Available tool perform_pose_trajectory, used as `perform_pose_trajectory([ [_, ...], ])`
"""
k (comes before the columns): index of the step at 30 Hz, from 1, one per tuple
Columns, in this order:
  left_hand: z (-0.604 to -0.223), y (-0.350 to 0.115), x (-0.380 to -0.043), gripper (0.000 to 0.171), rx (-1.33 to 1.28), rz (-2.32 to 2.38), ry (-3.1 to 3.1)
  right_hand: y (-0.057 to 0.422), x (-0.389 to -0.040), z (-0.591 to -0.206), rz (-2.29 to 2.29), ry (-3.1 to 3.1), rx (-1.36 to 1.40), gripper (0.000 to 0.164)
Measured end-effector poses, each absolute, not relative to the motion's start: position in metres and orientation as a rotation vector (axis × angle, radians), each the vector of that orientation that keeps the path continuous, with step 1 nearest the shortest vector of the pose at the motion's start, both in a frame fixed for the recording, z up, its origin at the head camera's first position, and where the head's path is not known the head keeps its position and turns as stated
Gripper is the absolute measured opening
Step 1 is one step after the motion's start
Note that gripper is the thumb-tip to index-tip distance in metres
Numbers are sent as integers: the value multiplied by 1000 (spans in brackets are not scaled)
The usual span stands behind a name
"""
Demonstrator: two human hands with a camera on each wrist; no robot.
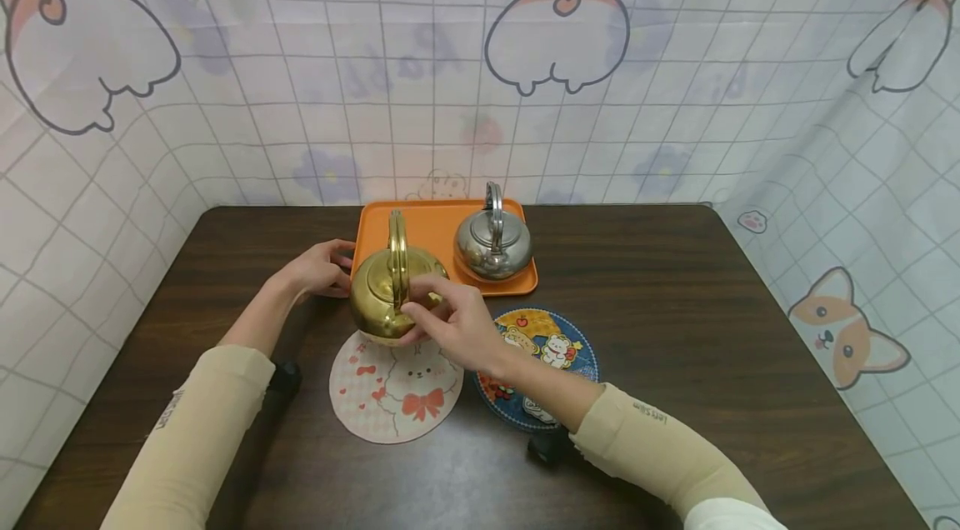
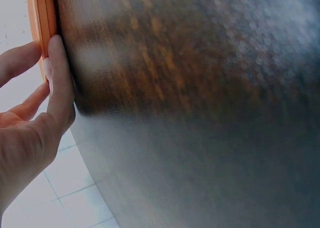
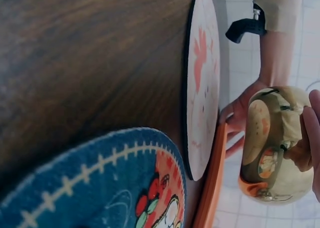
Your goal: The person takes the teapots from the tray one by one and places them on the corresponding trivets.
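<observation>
A gold teapot-shaped kettle (image 1: 375, 297) with an upright loop handle is in my right hand (image 1: 461, 326), whose fingers grip the near side of that handle. In the right wrist view, the kettle (image 3: 275, 148) hangs off the surface, beyond the pale round mat. Part of its body is hidden behind my fingers in the head view. My left hand (image 1: 318, 270) is at the left edge of an orange tray (image 1: 431, 222). Thumb and fingers pinch the tray's rim (image 2: 42, 17) in the left wrist view. A silver kettle (image 1: 495, 245) stands on the tray's right side.
A pink round mat (image 1: 375, 405) with a white animal and red bow lies in front of the tray. Right of it, a blue patterned round mat (image 1: 536, 413) lies partly under my right forearm. Patterned curtains (image 1: 420, 30) surround the dark wooden table (image 1: 637, 280).
</observation>
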State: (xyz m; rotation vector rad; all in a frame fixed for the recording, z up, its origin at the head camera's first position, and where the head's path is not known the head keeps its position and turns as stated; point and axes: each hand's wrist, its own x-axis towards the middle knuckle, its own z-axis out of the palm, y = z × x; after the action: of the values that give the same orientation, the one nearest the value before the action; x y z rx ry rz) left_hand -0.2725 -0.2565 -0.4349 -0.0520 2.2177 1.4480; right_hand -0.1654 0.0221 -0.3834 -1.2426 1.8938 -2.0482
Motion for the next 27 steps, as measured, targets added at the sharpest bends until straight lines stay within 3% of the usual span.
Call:
perform_pose_trajectory([
  [27,-435,-256,-272,82,-58,1444,2221,19,-139,-398,-1993,1857,-1269,20],
])
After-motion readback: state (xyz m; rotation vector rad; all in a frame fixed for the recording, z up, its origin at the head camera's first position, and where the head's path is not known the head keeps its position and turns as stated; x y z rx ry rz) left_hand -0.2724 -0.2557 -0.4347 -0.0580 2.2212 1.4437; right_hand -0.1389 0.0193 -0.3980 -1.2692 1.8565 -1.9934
